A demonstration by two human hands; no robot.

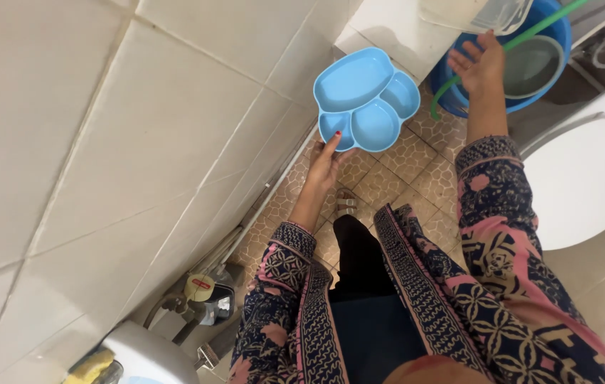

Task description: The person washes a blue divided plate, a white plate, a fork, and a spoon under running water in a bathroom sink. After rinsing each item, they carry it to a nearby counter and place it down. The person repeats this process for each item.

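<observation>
My left hand (325, 162) grips the near edge of a light blue divided plate (363, 94) with several compartments, held up over the patterned floor tiles. My right hand (480, 62) is stretched out further off, fingers apart and palm open, just above the rim of a blue bucket (558, 43). A green hose (452, 84) curves past that hand into the bucket. Both my sleeves carry a dark blue and pink pattern.
A white tiled wall (103, 142) fills the left. A white toilet lid (587, 185) sits at the right. A clear plastic container (473, 13) rests above the bucket. At the lower left are a metal tap fitting (203, 302) and a rounded white object (147, 355).
</observation>
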